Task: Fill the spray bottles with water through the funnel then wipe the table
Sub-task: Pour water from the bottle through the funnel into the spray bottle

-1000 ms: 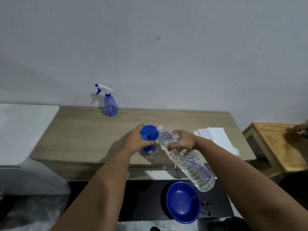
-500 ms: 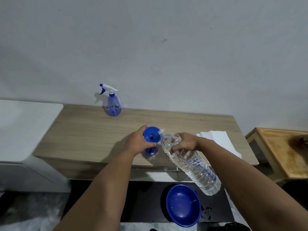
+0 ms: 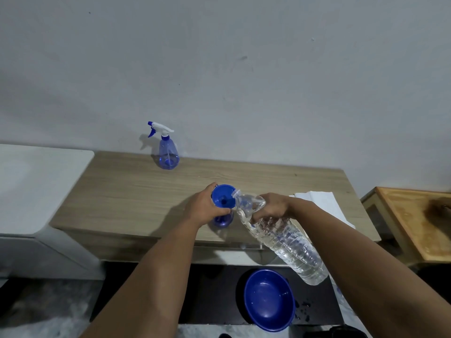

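The left hand (image 3: 206,207) is closed around the blue funnel (image 3: 223,198), which sits in the mouth of an open spray bottle (image 3: 222,219) near the front edge of the wooden table (image 3: 127,193). The right hand (image 3: 271,207) grips the shoulder of the clear water bottle (image 3: 280,236). Its long axis runs from about 4 o'clock, where the base hangs past the table edge, up to 10 o'clock, and its open neck touches the funnel rim at about 3 o'clock. I judge that pouring depends on keeping this neck over the bowl of the funnel. A capped spray bottle (image 3: 168,153) stands well apart, toward 11 o'clock.

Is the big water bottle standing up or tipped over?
Tipped. The right hand holds the big water bottle slanted, its open mouth resting at the blue funnel rim.
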Available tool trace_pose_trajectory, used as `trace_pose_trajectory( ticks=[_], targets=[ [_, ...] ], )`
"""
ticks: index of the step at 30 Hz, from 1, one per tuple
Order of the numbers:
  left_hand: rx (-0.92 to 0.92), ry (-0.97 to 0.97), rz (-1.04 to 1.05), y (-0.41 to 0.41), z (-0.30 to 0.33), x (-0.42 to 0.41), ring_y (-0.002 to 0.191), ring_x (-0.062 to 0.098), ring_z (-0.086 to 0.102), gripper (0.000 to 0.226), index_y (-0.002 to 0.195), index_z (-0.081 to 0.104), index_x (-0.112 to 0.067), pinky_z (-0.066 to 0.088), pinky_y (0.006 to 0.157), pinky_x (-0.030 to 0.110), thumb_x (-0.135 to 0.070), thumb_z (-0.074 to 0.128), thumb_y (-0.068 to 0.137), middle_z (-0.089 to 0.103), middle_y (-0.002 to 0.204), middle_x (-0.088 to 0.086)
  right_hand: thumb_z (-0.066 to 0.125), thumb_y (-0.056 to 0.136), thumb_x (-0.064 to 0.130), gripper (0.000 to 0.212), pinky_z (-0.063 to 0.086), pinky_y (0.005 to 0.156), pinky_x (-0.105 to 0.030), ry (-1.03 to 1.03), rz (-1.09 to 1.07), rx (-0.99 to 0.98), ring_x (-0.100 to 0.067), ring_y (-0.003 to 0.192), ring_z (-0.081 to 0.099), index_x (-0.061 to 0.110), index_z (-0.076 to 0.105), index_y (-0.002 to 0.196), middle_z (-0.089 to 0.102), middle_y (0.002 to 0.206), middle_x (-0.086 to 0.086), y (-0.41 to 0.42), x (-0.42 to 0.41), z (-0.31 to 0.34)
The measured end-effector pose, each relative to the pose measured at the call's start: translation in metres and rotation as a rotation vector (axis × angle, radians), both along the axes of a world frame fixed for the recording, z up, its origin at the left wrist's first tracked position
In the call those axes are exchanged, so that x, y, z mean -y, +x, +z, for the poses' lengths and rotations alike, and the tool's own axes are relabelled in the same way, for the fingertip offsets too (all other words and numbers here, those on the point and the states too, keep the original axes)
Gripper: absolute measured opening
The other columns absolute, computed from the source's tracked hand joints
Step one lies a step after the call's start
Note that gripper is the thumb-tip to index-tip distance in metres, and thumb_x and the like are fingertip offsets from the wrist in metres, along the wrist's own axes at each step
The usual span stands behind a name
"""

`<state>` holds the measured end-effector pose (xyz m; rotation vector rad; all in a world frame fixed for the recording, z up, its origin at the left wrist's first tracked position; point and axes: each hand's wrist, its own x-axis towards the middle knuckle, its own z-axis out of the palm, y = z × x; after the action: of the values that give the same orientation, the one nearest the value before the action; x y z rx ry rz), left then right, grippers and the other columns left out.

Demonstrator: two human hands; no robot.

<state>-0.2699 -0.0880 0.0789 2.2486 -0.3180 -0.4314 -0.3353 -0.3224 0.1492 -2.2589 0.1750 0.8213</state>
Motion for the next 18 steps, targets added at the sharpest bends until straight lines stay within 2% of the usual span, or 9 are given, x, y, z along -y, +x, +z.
trace_pose_trajectory(
  ticks=[3,6,8,14,18],
  targets=[
    [0.007,0.009,0.001,-0.0002,0.001,0.0,0.115,0.018,0.064,0.113,0.149,0.038,-0.038,0.054,0.098,0.042,-0.063,0.084,0.049,0.068,0.126,-0.009,0.08,0.087,0.015,0.02,0.062,0.077,-0.035,0.001,-0.002,-0.016,-0.023,0.084,0.069,0.015,0.07,0.105,0.072,0.1,-0.009,0.0,-0.0016,0.004],
    [0.009,0.002,-0.003,-0.0002,0.0016,0.0002,0.115,0.019,0.064,0.111,0.149,0.039,-0.036,0.054,0.099,0.042,-0.06,0.085,0.051,0.068,0.127,-0.007,0.08,0.089,0.015,0.028,0.06,0.064,-0.028,-0.007,-0.018,-0.045,-0.019,0.079,0.069,0.008,0.07,0.114,0.071,0.097,-0.007,0.0006,-0.0035,0.0071],
    [0.003,0.001,-0.004,0.0,0.0017,0.0002,0.116,0.019,0.064,0.111,0.149,0.039,-0.036,0.054,0.099,0.043,-0.06,0.084,0.05,0.068,0.127,-0.007,0.081,0.088,0.014,0.036,0.059,0.061,-0.027,-0.003,-0.039,-0.06,-0.02,0.081,0.07,0.002,0.07,0.12,0.071,0.1,-0.009,0.0011,-0.0039,0.0066],
    [-0.017,0.002,-0.013,0.001,0.0025,0.0002,0.116,0.019,0.064,0.117,0.149,0.037,-0.038,0.054,0.099,0.044,-0.067,0.079,0.044,0.067,0.127,-0.007,0.082,0.086,0.017,0.037,0.063,0.072,-0.033,0.015,-0.054,-0.083,-0.026,0.087,0.071,0.002,0.07,0.117,0.072,0.107,-0.015,0.0029,-0.002,0.0042],
    [-0.02,0.015,-0.008,0.0021,0.0019,0.0007,0.117,0.018,0.063,0.121,0.151,0.035,-0.038,0.054,0.099,0.043,-0.069,0.078,0.042,0.066,0.131,-0.007,0.082,0.086,0.017,0.038,0.062,0.07,-0.032,0.011,-0.058,-0.087,-0.027,0.088,0.072,0.001,0.07,0.119,0.073,0.108,-0.015,0.0037,-0.0017,0.0044]
  ],
)
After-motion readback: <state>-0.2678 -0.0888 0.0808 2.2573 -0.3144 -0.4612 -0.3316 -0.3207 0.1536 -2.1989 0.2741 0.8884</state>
